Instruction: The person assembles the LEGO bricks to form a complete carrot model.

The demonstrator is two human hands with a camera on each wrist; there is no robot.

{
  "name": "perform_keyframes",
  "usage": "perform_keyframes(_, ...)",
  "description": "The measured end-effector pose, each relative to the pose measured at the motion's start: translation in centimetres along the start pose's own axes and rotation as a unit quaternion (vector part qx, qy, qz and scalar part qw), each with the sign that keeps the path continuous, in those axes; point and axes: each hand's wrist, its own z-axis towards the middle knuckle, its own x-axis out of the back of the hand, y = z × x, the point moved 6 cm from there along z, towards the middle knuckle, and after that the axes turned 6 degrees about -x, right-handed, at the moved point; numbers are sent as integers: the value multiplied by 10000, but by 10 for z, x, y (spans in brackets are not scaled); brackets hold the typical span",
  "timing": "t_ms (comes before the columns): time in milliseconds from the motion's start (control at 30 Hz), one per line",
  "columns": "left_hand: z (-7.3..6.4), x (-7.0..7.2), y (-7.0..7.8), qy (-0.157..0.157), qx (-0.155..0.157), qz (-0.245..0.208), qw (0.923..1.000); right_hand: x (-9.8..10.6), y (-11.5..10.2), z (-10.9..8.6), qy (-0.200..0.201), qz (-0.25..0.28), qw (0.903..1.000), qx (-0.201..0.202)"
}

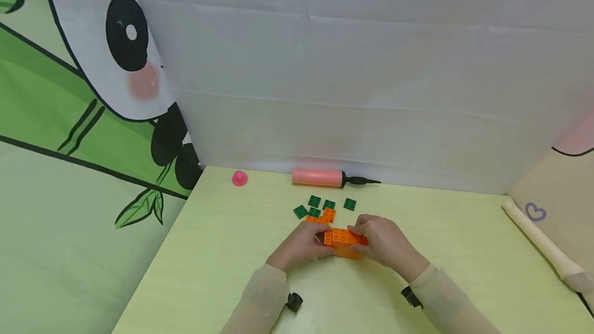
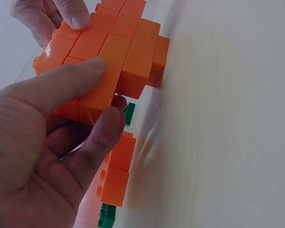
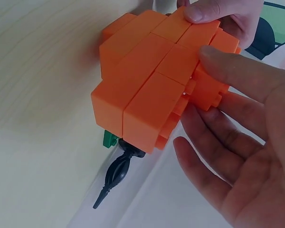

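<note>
Both hands hold a stepped build of orange toy building bricks [image 1: 345, 244] low over the table. My left hand [image 1: 303, 245] grips its left end. In the left wrist view the thumb [image 2: 85, 71] presses the smooth near side, with curled fingers behind and under it. On the other end, my right hand [image 1: 382, 238] pinches the bricks, its thumb [image 3: 228, 64] against the near side and its other fingers behind. Studs show along the top. Just behind lie loose orange bricks [image 1: 328, 214], partly hidden by the left hand and the build.
Several small green bricks [image 1: 314, 201] lie beyond the build. Farther back are a pink hand pump [image 1: 317, 177] with a black nozzle and a small pink round toy [image 1: 240, 178]. A cream roll [image 1: 540, 241] lies along the table's right edge. Printed cloth walls stand behind and left.
</note>
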Motion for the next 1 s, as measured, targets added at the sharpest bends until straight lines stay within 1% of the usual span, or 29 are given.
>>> perform_keyframes(167,-3,-1,-1,-45,4,34,10000,-3,-2,-2,72,-39,10000,7)
perform_keyframes(333,-6,-1,-1,-69,-56,70,9999,-5,-2,-4,51,40,9998,-193)
perform_keyframes(433,-7,-1,-1,-100,-134,94,9998,-5,-2,-4,-7,172,9994,-316)
perform_keyframes(567,-10,0,-1,-115,-168,41,9998,-5,-2,-1,-228,493,9975,-444)
perform_keyframes(667,-11,0,-2,-110,-147,9,9998,-6,-2,1,-392,639,9963,-409)
perform_keyframes(867,-15,2,-3,-140,-155,5,9998,-7,-8,4,-662,557,9958,-313)
perform_keyframes(1000,-16,3,-2,-160,-170,2,9997,-7,-13,7,-845,514,9950,-106)
